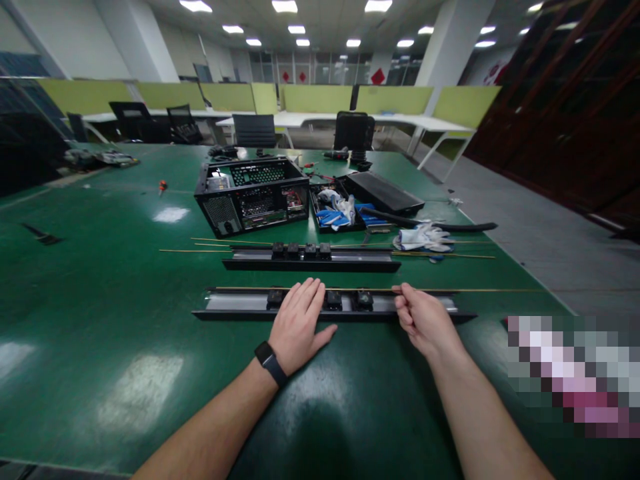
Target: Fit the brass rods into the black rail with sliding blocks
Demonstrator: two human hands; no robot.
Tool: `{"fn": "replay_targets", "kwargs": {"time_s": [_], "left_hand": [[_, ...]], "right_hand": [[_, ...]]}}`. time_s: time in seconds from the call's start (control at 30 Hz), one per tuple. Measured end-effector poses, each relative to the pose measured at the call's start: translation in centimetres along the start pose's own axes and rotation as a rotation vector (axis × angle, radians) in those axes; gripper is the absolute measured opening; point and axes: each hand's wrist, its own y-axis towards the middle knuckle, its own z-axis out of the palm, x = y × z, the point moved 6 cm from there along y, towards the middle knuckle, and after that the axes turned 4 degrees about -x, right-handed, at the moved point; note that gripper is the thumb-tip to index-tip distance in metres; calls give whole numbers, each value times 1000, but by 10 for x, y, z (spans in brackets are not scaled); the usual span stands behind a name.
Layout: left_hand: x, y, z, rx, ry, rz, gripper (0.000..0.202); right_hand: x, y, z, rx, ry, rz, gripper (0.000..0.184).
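My left hand (299,325) lies flat with fingers stretched out on the near black rail (235,305), which carries small black socket modules (364,300). Its wrist wears a black watch (271,362). My right hand (423,319) is closed in a pinch on a thin brass rod (480,290) that runs along the rail's far edge. A second black rail (310,260) with several socket modules lies just behind, with more brass rods (200,251) beside it.
An open black computer case (250,195) stands farther back on the green table (100,320). A black tray with blue-white items (336,210), white gloves (423,237), a black hose (465,227) and a flat black panel (383,192) sit right of it. Office chairs and desks lie beyond.
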Motion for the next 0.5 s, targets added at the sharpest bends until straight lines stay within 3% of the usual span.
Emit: {"fn": "replay_targets", "kwargs": {"time_s": [0.27,0.5], "left_hand": [[2,-1,-1,-22,8,-18,69],[2,0,-4,-38,15,-17,71]], "right_hand": [[11,6,-21,-209,101,-22,9],[4,5,-12,-109,49,-54,11]]}}
